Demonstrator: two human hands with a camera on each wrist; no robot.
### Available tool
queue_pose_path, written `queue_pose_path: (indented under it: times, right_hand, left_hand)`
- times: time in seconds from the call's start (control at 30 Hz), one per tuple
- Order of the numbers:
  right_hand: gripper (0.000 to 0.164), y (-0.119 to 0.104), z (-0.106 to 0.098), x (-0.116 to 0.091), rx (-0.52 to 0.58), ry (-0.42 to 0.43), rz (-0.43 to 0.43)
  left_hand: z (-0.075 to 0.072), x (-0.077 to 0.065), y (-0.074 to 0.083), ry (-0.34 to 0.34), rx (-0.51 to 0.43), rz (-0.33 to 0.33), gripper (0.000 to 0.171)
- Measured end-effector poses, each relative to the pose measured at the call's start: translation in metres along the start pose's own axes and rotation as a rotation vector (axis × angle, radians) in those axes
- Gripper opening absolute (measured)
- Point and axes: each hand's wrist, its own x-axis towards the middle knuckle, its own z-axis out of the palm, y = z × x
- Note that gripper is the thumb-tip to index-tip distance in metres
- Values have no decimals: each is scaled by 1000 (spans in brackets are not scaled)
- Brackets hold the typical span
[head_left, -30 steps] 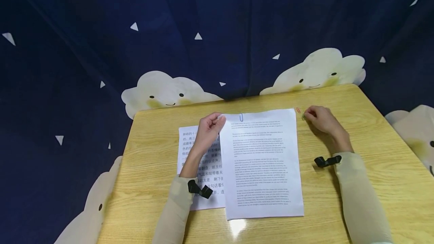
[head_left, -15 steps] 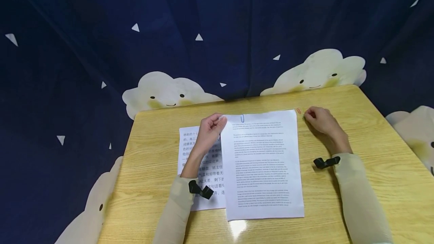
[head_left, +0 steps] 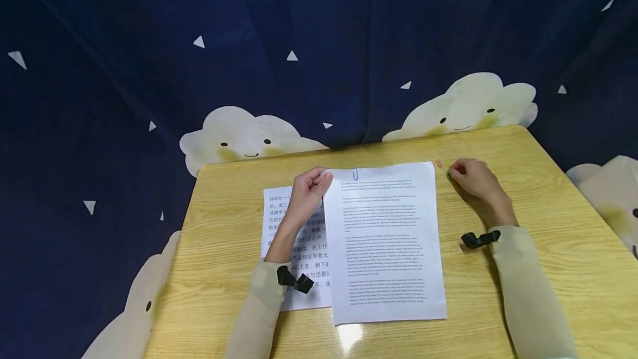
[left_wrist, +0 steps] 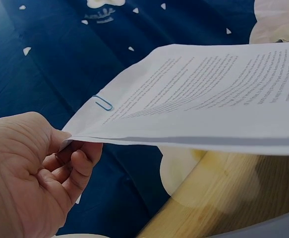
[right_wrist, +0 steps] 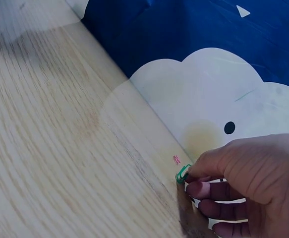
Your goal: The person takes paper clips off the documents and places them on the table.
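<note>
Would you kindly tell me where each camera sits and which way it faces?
Head: worn on the head, facing forward and down at the table; left hand, right hand and sleeves show.
Left wrist: on that wrist, facing the printed paper; left hand shows, pinching its corner.
Right wrist: on that wrist, facing the table's edge; right hand shows, pinching a green paper clip.
Head and left wrist share the blue paper clip.

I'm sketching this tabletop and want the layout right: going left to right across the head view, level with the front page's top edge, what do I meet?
Left hand → blue paper clip → red paper clip → right hand.
</note>
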Motion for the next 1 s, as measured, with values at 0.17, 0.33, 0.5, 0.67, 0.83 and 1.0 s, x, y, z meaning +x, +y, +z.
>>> queue_pose_path:
  times: [0.17, 0.33, 0.5, 0.67, 0.83, 1.0]
  right_hand:
    - [28, 0, -1, -1, 3, -2, -4]
    - [28, -1, -1, 0, 0, 4, -9]
    - [26, -1, 0, 1, 9, 0, 9]
    - [25, -3, 0, 0, 10, 3, 22]
    - [24, -5, -1, 0, 34, 7, 32]
    - [24, -4, -1, 0, 37, 10, 28]
  left_hand:
    - [1, -3, 15, -19, 4, -7, 24]
    - [1, -2, 17, -24, 14, -6, 24]
    - [-1, 2, -1, -16, 13, -2, 24]
    - [-1, 2, -5, -11, 11, 17, 27]
    - [0, 1, -4, -8, -8, 8, 29]
    - [-1, 2, -3, -13, -4, -15, 27]
